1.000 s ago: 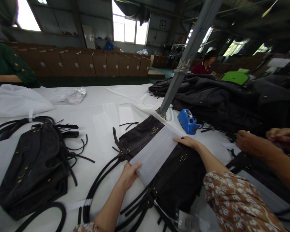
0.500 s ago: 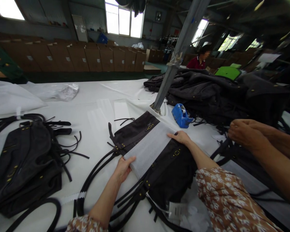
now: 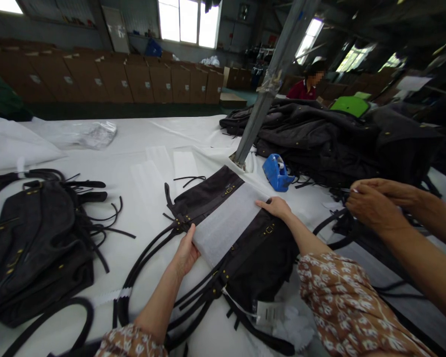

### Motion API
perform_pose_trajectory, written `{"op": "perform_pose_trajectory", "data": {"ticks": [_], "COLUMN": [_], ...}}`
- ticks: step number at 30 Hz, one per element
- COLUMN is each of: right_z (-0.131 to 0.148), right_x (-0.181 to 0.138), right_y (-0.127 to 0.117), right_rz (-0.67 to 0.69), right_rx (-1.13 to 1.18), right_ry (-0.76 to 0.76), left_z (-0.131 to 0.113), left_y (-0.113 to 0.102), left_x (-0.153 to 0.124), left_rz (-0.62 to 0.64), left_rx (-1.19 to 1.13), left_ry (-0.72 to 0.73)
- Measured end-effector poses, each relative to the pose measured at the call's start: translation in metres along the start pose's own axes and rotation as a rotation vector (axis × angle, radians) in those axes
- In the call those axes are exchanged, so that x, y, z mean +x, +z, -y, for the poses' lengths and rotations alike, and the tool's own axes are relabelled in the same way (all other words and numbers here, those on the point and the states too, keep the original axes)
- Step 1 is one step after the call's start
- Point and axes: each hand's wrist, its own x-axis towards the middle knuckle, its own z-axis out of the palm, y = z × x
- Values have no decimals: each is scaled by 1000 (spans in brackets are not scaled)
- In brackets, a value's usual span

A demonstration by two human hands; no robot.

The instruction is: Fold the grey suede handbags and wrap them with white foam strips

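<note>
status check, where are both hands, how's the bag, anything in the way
Left hand at left end of white sheet, right hand at right end. Sheet lies across dark bag. Blue dispenser beyond bag, apart from both hands.

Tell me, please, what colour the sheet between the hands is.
The sheet is whitish grey, clearest in the head view.

Brown cartons (image 3: 109,79), rowed: 10 o'clock. Metal post (image 3: 260,104), grey: 1 o'clock. Blue dispenser (image 3: 275,173): 3 o'clock.
</note>
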Motion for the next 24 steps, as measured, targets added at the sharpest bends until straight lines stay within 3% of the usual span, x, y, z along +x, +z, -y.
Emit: {"op": "perform_pose_trajectory", "data": {"ticks": [5, 12, 24], "right_z": [0, 14, 48], "right_x": [0, -10, -80], "right_y": [0, -11, -83], "right_rz": [-11, -12, -173], "right_rx": [-20, -36, -37], "right_ry": [4, -18, -24], "left_z": [2, 1, -23], "left_y": [-2, -7, 1], "left_x": [-4, -4, -50], "left_rz": [89, 50, 54], "left_rx": [22, 15, -23], "left_ry": [35, 95, 62]}}
